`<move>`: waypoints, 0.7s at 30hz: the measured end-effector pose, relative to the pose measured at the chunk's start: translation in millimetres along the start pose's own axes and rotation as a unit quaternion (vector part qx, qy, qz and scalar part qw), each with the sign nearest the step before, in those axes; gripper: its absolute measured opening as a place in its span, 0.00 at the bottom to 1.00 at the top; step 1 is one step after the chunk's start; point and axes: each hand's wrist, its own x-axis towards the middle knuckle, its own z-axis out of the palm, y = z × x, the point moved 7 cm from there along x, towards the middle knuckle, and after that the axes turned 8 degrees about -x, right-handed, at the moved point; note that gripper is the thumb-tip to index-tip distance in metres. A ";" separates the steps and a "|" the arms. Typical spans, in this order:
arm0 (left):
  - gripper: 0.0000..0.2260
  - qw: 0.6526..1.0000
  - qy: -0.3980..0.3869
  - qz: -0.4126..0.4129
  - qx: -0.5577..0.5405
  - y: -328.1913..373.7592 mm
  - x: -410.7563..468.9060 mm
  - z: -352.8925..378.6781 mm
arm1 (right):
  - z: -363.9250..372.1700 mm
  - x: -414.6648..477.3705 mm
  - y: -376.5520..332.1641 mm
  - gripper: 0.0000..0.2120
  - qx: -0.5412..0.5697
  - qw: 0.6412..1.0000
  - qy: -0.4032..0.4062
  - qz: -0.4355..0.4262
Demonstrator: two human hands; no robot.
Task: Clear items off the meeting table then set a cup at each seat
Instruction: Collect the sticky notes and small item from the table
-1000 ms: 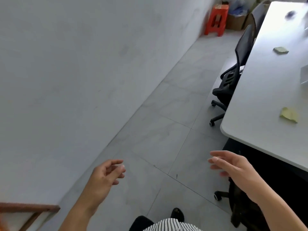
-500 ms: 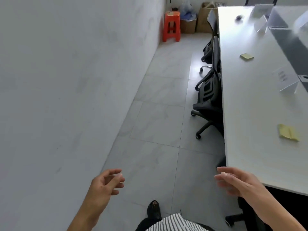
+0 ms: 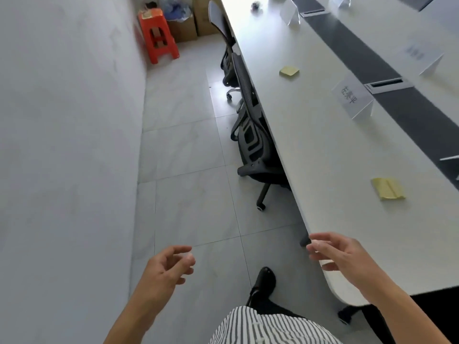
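A long white meeting table runs along the right. On it lie a yellow sticky-note pad near me and a second yellow pad farther off. A clear name card stand is between them, and more stands are farther back. A small dark object lies at the far end. My left hand hangs empty over the floor, fingers loosely curled. My right hand is empty with fingers apart, at the table's near corner. No cup is in view.
Two black office chairs are tucked against the table's left edge. A grey wall bounds the left of a tiled aisle. An orange plastic stool and cardboard boxes stand at the far end.
The view has swung right and forward, bringing the table closer. My right hand now reaches the table's near corner. Both hands stay empty.
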 end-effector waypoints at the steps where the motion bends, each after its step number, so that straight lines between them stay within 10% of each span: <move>1: 0.05 1.000 -0.015 -0.001 0.008 10.2 15.1 6.4 | -5.4 14.4 -8.0 0.07 0.004 1.000 0.010 0.002; 21: 0.05 0.937 -0.302 0.042 0.171 201.8 322.4 138.5 | -74.4 137.9 -64.4 0.07 0.127 0.947 0.250 0.157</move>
